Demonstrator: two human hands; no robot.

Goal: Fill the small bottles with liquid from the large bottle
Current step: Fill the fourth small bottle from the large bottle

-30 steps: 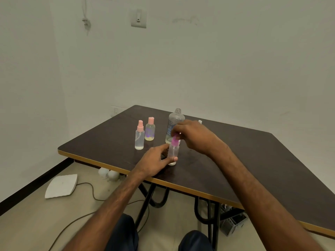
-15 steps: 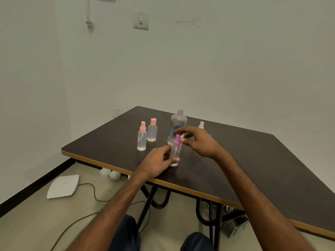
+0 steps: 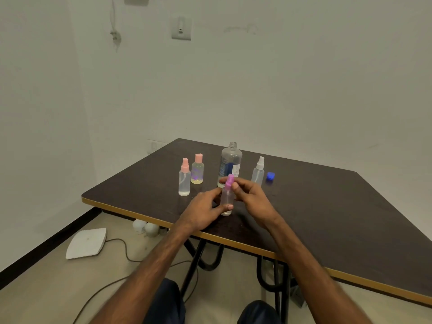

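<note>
Four small bottles | one large bottle | one cap | left fingers, right fingers grip purple-capped bottle

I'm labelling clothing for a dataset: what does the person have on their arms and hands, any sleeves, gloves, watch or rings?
The left forearm and right forearm are bare to the frame edge, no sleeves showing. The left hand and right hand are ungloved; no watch, bracelet or ring is visible, though blur could hide a thin band. Dark blue trousers cover the knees.
</note>
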